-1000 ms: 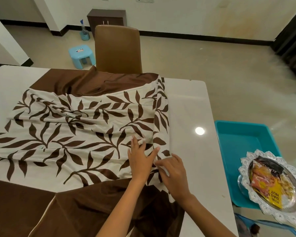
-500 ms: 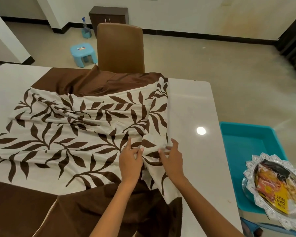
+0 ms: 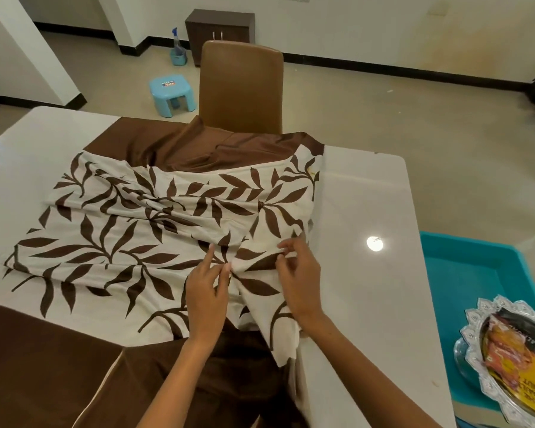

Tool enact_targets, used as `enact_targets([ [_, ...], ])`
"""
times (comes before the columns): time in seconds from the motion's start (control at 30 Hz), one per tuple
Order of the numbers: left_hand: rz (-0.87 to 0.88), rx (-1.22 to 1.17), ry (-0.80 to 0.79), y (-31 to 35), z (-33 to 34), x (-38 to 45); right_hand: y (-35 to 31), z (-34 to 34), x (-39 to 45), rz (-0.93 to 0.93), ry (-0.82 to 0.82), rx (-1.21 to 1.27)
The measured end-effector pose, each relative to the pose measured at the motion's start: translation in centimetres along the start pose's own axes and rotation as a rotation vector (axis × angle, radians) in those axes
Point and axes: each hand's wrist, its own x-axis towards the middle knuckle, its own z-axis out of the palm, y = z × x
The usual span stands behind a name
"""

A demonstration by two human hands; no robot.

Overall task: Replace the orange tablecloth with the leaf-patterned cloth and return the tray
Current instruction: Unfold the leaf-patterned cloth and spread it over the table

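Observation:
The leaf-patterned cloth, cream with brown leaves and plain brown borders, lies rumpled across the white table. My left hand pinches a fold of the cloth near its right side. My right hand pinches the same bunched fold a little further right, by the cloth's right edge. Off the table's right, a silver tray with scalloped rim holds snack packets. No orange tablecloth is in view.
A teal plastic bin sits below the table's right edge, under the silver tray. A brown chair stands at the far side. A small blue stool, a spray bottle and a dark cabinet are on the floor beyond.
Both hands slid away from me along the cloth's right part and went from flat pressing to pinching a fold. The fabric there has bunched up between them.

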Motion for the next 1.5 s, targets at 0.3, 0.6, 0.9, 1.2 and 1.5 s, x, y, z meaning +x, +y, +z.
enact_targets([
  [0.3, -0.032, 0.337, -0.298, -4.6, 1.5, 0.8, 2.8, -1.3, 1.0, 0.308, -0.277, -0.433],
  [0.6, -0.049, 0.604, -0.350, -11.6, -0.6, 2.7, 6.4, -2.1, 0.4, 0.213, -0.169, -0.690],
  [0.9, -0.076, 0.653, -0.298, -17.3, -5.8, 8.7, 8.2, 6.2, -0.5, 0.047, -0.310, -0.997],
  [1.2, -0.127, 0.773, -0.216, -23.8, -12.3, 14.2, 5.5, 19.3, 5.6, -0.080, -0.411, -1.038],
  [1.5, -0.101, 0.774, -0.110, -22.3, -11.3, 15.8, 7.0, 16.9, 3.5, -0.154, -0.366, -1.042],
])
